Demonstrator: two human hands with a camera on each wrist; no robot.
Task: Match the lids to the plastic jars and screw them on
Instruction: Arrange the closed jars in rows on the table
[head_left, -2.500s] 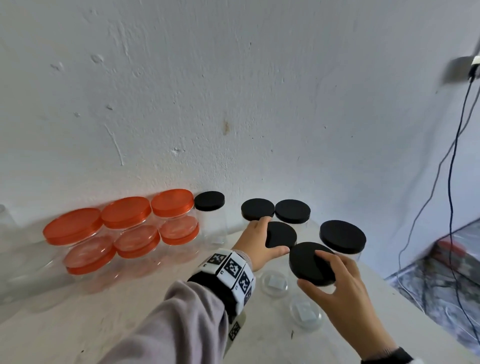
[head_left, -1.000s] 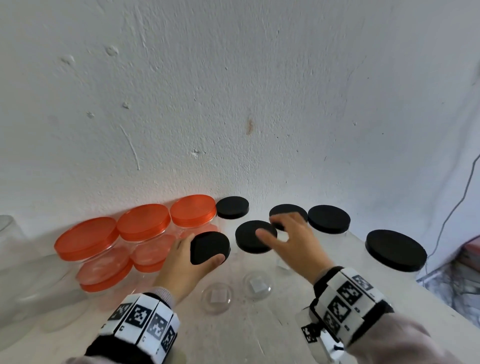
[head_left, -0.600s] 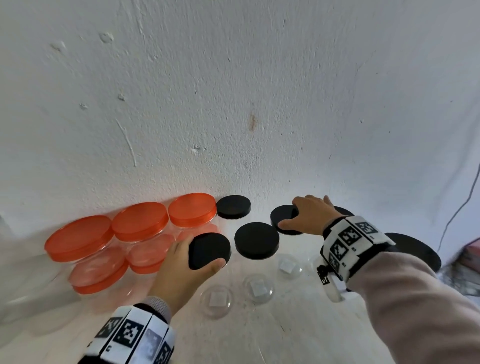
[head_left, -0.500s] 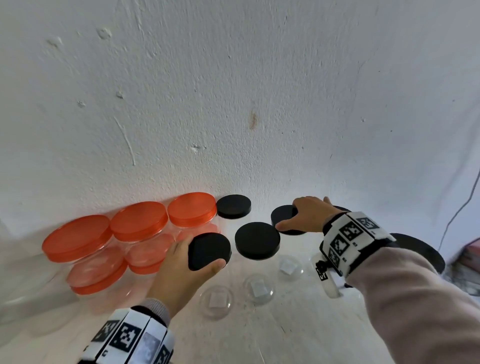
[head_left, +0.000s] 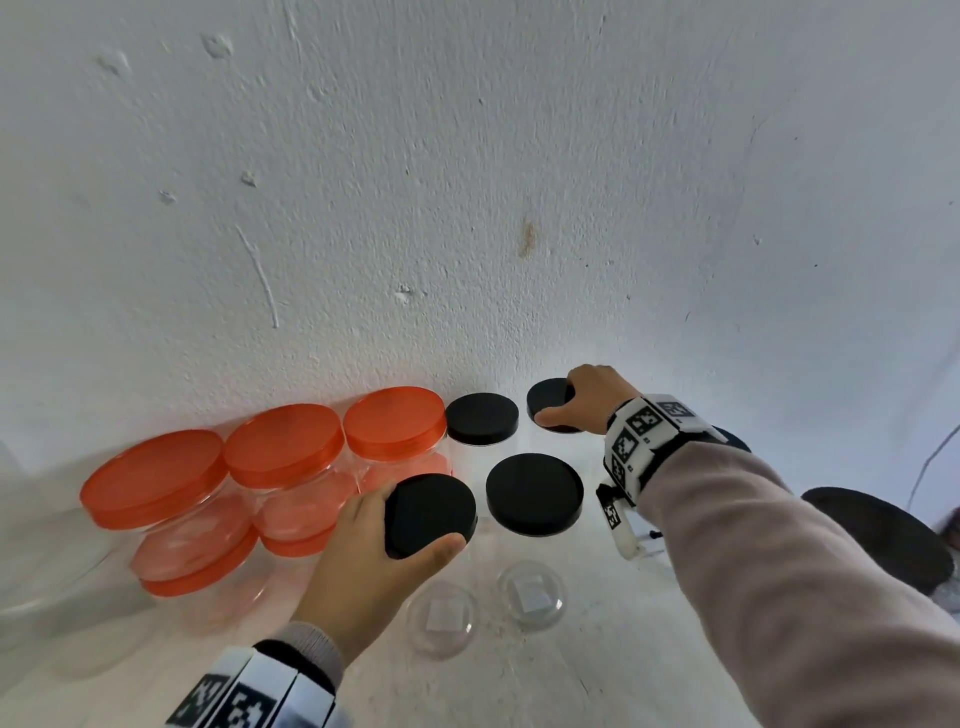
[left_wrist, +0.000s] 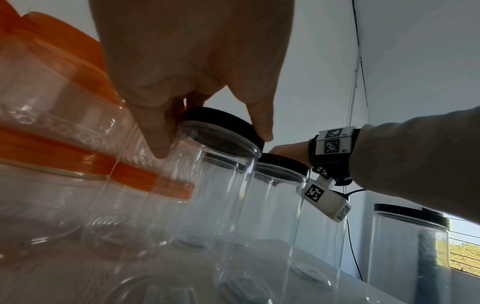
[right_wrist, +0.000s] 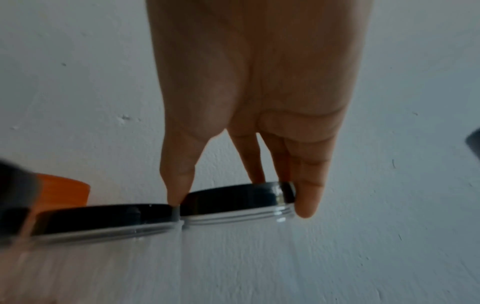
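Clear plastic jars with black lids stand by the white wall. My left hand (head_left: 395, 525) grips the black lid (head_left: 430, 514) of the nearest-left clear jar (left_wrist: 207, 185), thumb and fingers round its rim. My right hand (head_left: 576, 405) reaches to the back and pinches the rim of another black lid (head_left: 550, 397) on a jar by the wall; the right wrist view shows thumb and fingers on that lid (right_wrist: 239, 197). Between them stand two more black-lidded jars (head_left: 534, 493) (head_left: 482, 418).
Several orange-lidded jars (head_left: 280, 447) crowd the left along the wall. A larger black-lidded jar (head_left: 878, 535) stands at the right, partly behind my right sleeve. A cable hangs at the far right. The white tabletop (head_left: 597, 675) lies in front.
My right hand left the middle black lid and reached back to the lid by the wall, now gripping it. My left hand kept hold of its lid.
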